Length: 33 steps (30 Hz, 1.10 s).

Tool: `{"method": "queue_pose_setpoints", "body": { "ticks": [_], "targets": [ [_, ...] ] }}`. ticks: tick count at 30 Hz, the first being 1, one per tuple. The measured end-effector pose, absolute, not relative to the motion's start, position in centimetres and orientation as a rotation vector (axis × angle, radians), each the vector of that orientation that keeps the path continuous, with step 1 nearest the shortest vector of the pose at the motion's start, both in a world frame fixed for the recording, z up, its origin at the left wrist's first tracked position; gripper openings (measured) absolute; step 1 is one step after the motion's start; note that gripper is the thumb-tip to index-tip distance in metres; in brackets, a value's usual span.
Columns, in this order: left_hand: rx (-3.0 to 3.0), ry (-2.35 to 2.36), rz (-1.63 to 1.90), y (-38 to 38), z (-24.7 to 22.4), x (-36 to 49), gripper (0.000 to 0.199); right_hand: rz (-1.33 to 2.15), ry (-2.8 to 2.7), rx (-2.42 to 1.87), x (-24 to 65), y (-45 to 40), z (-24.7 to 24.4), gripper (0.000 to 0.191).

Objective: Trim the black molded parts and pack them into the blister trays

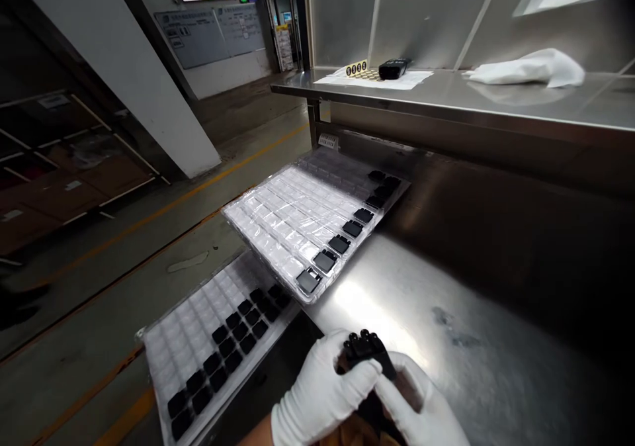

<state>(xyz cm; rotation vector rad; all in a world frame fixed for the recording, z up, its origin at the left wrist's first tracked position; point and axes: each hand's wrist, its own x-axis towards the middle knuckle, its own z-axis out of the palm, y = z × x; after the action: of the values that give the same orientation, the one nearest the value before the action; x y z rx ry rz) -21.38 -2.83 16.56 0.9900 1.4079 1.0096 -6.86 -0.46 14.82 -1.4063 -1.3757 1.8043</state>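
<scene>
Both hands wear white gloves and come together low in the view, over the near edge of the steel table. My left hand (327, 386) is closed around a black part with several rounded knobs on its top (367, 345). From the other side my right hand (419, 403) grips the same black part, its thumb near the left thumb. The part's lower portion is hidden by the gloves. Beyond the hands, a clear plastic tray (278, 211) of square pockets holds flat black pieces (325, 259) along its right side.
A lower tray (173, 327) at the left holds several rows of black pieces. The steel table (426, 300) extends right. On the raised steel shelf (446, 98) lie a sticker sheet (357, 69), a black device (394, 69) and a white cloth (533, 69). A slanted pillar (124, 55) stands left.
</scene>
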Motion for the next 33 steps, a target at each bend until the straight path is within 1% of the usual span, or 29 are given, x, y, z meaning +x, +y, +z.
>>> {"method": "queue_pose_setpoints", "body": {
  "ticks": [3, 6, 10, 14, 17, 23, 26, 29, 31, 33],
  "targets": [
    [1.202, 1.602, 0.920, -4.2, 16.9, -19.6, 0.022, 1.776, -1.337, -1.368, -4.6, -1.3, 14.5, 0.044],
    [1.253, 1.686, 0.854, -5.7, 17.1, -17.4, 0.019, 1.824, -1.339, -1.264, -2.1, -2.2, 14.2, 0.044],
    [1.153, 1.736, 0.930, -8.0, 17.0, -14.4, 0.015, 1.960, -1.414, -1.129, 0.4, -3.3, 13.7, 0.040],
    [0.827, 1.712, 1.056, -10.0, 16.8, -12.4, 0.029, 2.037, -1.397, -1.115, 1.4, -4.5, 13.7, 0.044],
    [0.633, 1.638, 1.062, -11.0, 17.4, -11.7, 0.040, 2.054, -1.400, -1.112, 1.6, -5.0, 14.2, 0.045],
    [0.577, 1.411, 1.082, -11.9, 18.2, -12.7, 0.052, 2.032, -1.347, -1.187, 0.5, -5.8, 15.5, 0.046],
    [0.506, 1.430, 1.024, -11.8, 17.8, -14.2, 0.052, 2.041, -1.267, -1.184, -1.0, -6.1, 15.6, 0.043],
    [0.477, 1.446, 1.004, -11.5, 17.5, -16.0, 0.051, 2.109, -1.200, -1.087, -2.9, -6.3, 15.1, 0.042],
    [0.469, 1.438, 1.011, -11.4, 17.2, -17.4, 0.051, 2.134, -1.226, -1.057, -4.3, -6.2, 14.4, 0.044],
    [0.471, 1.447, 1.018, -11.5, 16.6, -19.1, 0.051, 2.110, -1.281, -1.121, -5.5, -6.0, 13.6, 0.044]
  ]
}}
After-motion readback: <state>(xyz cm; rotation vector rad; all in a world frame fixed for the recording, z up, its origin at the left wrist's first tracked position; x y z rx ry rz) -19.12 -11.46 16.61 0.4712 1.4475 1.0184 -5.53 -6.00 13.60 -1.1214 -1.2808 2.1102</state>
